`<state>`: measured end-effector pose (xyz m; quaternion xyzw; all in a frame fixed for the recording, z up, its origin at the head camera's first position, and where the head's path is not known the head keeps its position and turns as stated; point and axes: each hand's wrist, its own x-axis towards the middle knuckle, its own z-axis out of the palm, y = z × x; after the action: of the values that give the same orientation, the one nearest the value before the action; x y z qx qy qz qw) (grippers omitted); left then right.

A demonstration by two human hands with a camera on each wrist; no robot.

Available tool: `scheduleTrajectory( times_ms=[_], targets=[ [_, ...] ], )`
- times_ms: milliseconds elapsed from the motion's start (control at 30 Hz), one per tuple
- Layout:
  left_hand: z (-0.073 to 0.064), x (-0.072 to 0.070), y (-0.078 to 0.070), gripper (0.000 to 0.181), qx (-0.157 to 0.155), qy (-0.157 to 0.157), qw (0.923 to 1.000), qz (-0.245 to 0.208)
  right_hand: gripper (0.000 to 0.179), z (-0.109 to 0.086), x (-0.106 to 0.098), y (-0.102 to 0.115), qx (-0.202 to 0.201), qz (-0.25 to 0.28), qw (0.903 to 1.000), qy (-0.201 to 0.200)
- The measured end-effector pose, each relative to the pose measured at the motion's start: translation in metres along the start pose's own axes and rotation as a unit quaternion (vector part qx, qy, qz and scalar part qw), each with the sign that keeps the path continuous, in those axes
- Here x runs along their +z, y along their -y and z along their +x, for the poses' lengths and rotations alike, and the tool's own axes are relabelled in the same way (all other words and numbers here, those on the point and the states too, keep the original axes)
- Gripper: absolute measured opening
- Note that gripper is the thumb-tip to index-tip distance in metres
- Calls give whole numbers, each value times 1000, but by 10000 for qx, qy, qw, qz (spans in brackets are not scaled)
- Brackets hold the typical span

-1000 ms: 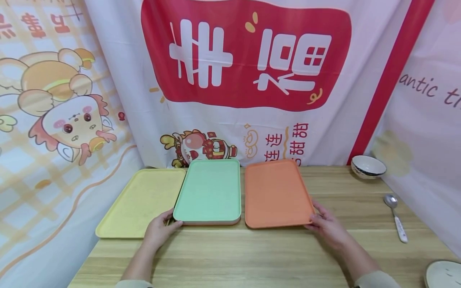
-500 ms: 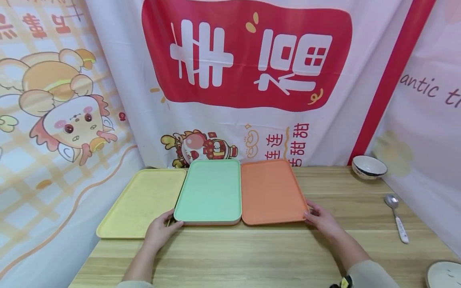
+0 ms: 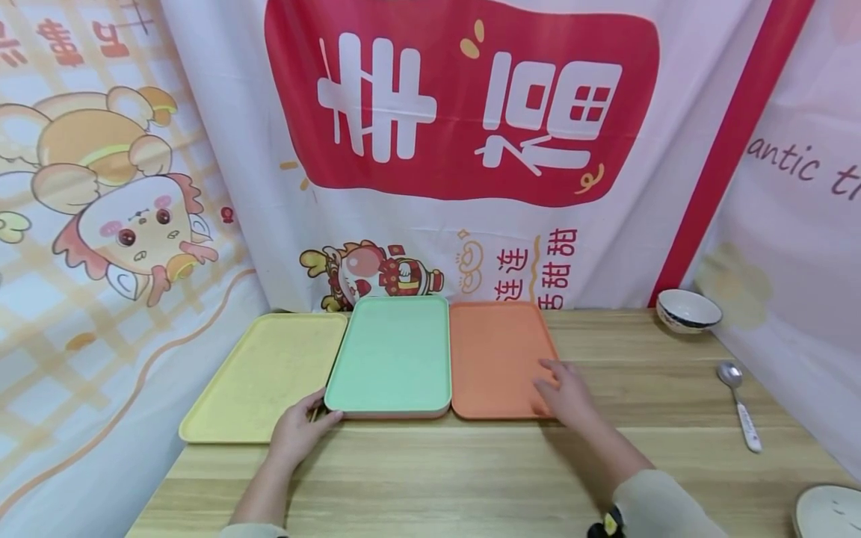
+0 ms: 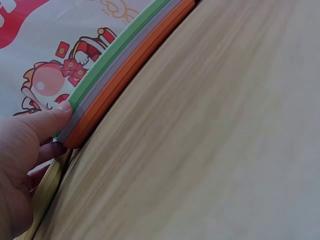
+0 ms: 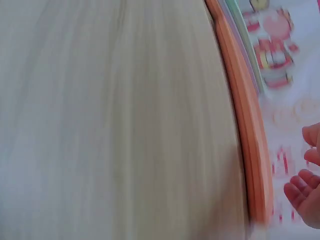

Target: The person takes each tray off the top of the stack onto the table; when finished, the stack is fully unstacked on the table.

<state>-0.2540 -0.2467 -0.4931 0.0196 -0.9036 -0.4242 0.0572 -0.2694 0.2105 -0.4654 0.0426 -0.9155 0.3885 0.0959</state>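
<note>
Lying on table (image 3: 430,486): one three-tray stack (image 3: 390,355) between one yellow tray (image 3: 269,373) and one orange tray (image 3: 498,359) | long axes pointed front-to-back | stack corner pinched by left hand (image 3: 296,432) | right hand (image 3: 568,394) held half-spread over orange tray

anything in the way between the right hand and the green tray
Only the orange tray lies between the right hand and the green tray, flat on the table; nothing visible stands up above it.

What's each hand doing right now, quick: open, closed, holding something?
Left hand: holding the near left corner of the green-topped stack of rectangular trays.
Right hand: open, holding nothing, near the orange rectangular tray.
</note>
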Motion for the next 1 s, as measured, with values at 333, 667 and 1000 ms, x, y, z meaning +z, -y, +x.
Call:
scheduleTrajectory(
  times_ms=[333,667,1000],
  targets=[
    [0,0,1,68,33,-29,10000,8,52,12,84,78,350,1723,9791,1024],
    [0,0,2,68,24,-59,10000,16,47,22,115,90,801,1368,9788,1300],
    [0,0,1,68,63,-89,9999,71,51,27,123,92,1186,1712,9715,1135]
  ],
)
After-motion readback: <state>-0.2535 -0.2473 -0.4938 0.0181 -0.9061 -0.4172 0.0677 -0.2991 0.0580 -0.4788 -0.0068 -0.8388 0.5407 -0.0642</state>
